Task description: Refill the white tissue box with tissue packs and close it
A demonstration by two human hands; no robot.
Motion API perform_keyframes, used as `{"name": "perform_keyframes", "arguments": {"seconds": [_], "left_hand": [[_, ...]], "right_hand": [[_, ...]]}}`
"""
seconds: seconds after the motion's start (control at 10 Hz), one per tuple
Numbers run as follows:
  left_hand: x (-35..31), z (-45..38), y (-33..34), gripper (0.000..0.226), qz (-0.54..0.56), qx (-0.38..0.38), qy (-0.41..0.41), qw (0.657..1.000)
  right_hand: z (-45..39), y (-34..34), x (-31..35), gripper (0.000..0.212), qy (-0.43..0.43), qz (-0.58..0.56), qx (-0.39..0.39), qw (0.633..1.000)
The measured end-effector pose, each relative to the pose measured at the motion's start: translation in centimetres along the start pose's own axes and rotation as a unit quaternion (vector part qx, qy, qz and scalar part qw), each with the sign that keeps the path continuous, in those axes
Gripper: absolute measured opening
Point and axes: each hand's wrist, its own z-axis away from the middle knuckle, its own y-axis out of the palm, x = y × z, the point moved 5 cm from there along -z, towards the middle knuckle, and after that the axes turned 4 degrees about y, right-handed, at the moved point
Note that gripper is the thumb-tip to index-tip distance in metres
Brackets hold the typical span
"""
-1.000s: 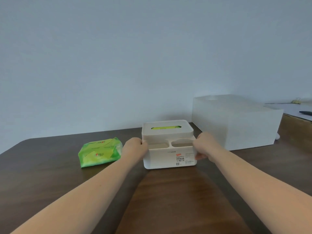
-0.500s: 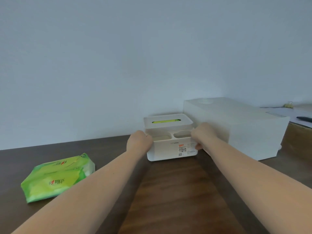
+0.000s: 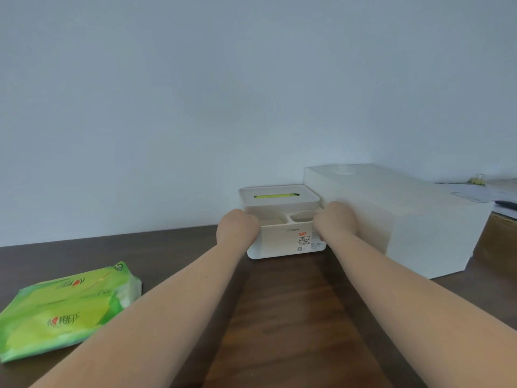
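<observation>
The white tissue box (image 3: 282, 243) stands on the dark wooden table (image 3: 282, 317) near the wall, its lid (image 3: 279, 201) on top with green showing through the slot. Two small front compartments face me. My left hand (image 3: 237, 226) grips the box's left side and my right hand (image 3: 337, 219) grips its right side. A green tissue pack (image 3: 64, 309) lies flat on the table at the lower left, well apart from both hands.
A large white plastic container (image 3: 397, 219) stands right beside the tissue box, touching or almost touching its right side. Papers and a dark object (image 3: 500, 191) lie on a surface at the far right. A plain wall runs behind the table.
The tissue box, held between both hands, has slid away from me and to the right, up against the large white container. The green pack now lies farther to its left.
</observation>
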Motion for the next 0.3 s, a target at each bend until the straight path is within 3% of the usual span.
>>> {"name": "perform_keyframes", "arguments": {"seconds": [0.2, 0.3], "left_hand": [[0.7, 1.0, -0.2, 0.046, 0.04, -0.016, 0.032, 0.999], [1.7, 2.3, -0.5, 0.054, 0.049, -0.024, 0.019, 0.998]], "right_hand": [[0.9, -0.6, 0.0, 0.024, -0.018, 0.049, 0.005, 0.999], [1.5, -1.5, -0.8, 0.011, -0.009, 0.033, 0.006, 0.999]]}}
